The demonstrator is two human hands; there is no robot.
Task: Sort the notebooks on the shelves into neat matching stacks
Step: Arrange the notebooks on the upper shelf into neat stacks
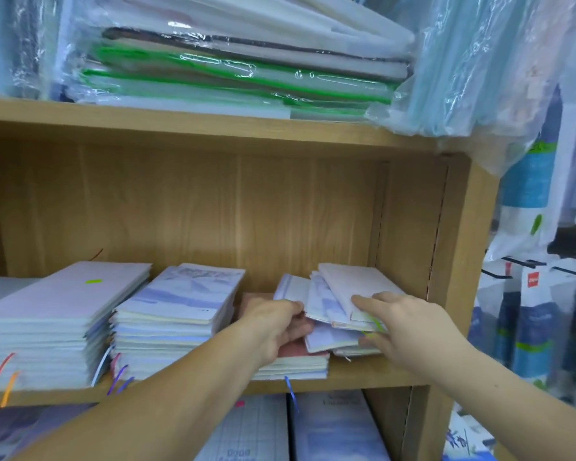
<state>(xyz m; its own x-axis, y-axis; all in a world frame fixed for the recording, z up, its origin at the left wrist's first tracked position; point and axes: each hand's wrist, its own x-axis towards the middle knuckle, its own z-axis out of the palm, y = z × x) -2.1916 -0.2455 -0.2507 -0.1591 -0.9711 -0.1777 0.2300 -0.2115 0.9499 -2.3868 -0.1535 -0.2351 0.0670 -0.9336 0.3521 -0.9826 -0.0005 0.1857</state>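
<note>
Gripping loose notebooks (346, 287) from both sides — left hand (276, 327) curled round their left edge, right hand (399, 324) clamping top and underside; pink stack (300, 352) beneath.

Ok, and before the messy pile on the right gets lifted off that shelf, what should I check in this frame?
1. Left hand grips the loose pile at its left side: ok.
2. Right hand holds the pile's front right edge: ok.
3. Pile squared up: not ok, its notebooks fan out at different angles.
4. Pink stack under the pile lies flat: ok.
5. Space above the pile is free up to the upper shelf board: ok.
6. Covers in the pile match: cannot tell, too blurred.
</note>
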